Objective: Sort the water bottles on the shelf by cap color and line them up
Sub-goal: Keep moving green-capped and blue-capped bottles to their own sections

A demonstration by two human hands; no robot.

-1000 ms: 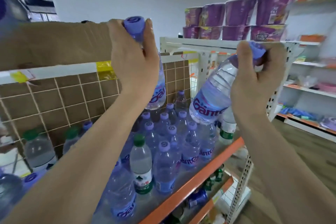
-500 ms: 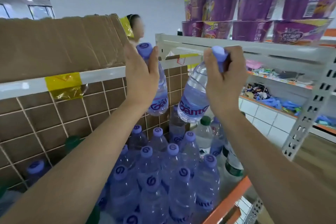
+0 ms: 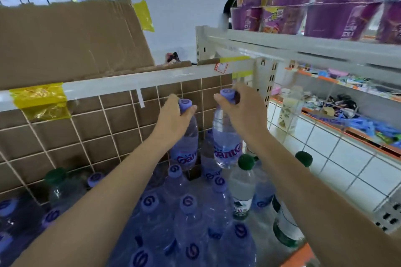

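Purple-capped bottles (image 3: 191, 219) crowd the shelf (image 3: 297, 253). Left hand (image 3: 173, 121) grips one purple-capped bottle (image 3: 186, 147) by its neck. Right hand (image 3: 243, 112) holds another (image 3: 226, 147) likewise, near a green-capped bottle (image 3: 242, 186).

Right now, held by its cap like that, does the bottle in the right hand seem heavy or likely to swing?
The purple-capped bottle looks full, so probably heavy for its size. The right hand grips only near the cap, and the bottle hangs tilted, so it may swing. Thin clear plastic likely flexes.

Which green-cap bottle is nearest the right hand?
The green-cap bottle just below the bottle held by the right hand, beside the purple-cap group. The other green caps stand off at the right edge and far left by the tiles.
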